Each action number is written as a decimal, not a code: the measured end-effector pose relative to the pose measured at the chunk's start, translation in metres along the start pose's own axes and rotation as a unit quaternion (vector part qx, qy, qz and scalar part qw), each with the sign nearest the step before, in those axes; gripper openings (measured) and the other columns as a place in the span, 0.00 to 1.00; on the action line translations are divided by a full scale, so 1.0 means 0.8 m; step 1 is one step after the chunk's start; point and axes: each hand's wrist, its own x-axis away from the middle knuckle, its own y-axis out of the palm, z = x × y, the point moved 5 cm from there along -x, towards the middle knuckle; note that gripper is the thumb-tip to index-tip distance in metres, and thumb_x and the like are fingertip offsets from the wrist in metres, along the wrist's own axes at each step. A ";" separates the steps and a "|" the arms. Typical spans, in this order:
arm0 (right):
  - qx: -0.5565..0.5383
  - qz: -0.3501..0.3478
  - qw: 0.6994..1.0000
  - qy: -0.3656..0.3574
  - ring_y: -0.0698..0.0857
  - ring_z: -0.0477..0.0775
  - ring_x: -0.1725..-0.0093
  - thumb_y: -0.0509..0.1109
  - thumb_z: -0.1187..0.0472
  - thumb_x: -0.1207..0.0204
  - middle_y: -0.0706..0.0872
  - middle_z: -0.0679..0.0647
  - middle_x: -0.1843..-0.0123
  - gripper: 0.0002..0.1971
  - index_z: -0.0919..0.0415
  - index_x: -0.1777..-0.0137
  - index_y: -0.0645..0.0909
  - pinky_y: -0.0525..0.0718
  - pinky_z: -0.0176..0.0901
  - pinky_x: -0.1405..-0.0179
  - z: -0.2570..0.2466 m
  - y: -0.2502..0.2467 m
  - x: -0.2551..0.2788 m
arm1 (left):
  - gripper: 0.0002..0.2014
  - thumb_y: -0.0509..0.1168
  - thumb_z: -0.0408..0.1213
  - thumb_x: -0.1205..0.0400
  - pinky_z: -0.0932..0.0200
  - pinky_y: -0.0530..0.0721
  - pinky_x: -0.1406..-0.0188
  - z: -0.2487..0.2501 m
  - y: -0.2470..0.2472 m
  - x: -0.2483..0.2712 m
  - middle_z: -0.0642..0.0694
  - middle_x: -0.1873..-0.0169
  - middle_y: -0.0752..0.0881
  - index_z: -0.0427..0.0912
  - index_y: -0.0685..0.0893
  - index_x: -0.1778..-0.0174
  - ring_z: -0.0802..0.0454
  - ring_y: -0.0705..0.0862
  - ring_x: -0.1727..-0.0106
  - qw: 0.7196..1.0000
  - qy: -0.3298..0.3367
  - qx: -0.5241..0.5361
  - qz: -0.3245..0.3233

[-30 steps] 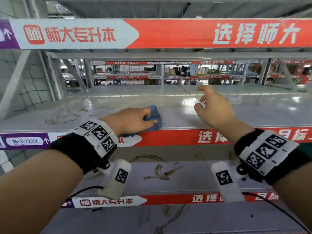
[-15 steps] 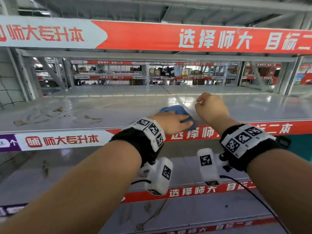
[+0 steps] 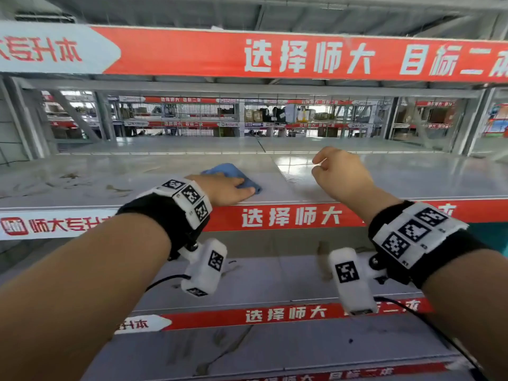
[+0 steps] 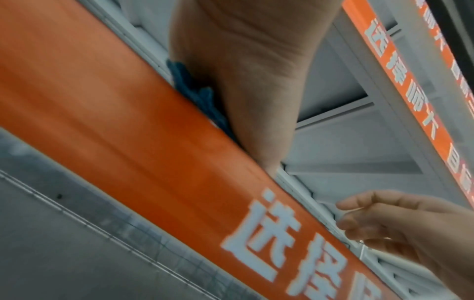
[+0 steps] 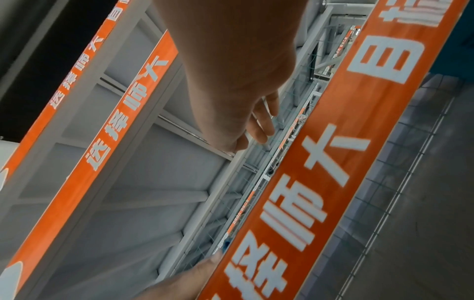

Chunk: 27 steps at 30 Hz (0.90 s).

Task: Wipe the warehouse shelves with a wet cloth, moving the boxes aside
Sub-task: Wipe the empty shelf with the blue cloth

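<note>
I am pressing the blue cloth [image 3: 233, 176] with my left grip [image 3: 222, 189]; right grip [image 3: 339, 176] hanging loose, empty; smears left of it remaining on the shelf [image 3: 82, 185].

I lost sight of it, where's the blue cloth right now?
In the head view the blue cloth lies left of centre on the shelf, near its front edge, under the left hand.

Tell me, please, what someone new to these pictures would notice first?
Most likely the red banners with white lettering that run along the front edge of each grey shelf. Next, the blue cloth near the front of the middle shelf, under the left hand. The right hand hovers beside it, fingers loosely curled, holding nothing.
</note>
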 end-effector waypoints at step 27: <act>-0.044 -0.045 0.996 -0.062 0.84 0.58 0.52 0.62 0.58 0.21 0.86 0.53 0.47 0.12 0.55 0.40 0.79 0.84 0.48 0.48 -0.170 0.129 -0.044 | 0.27 0.40 0.57 0.14 0.46 0.47 0.19 -0.178 0.006 0.005 0.46 0.17 0.47 0.56 0.45 0.18 0.47 0.48 0.17 0.999 -0.013 0.015 -0.030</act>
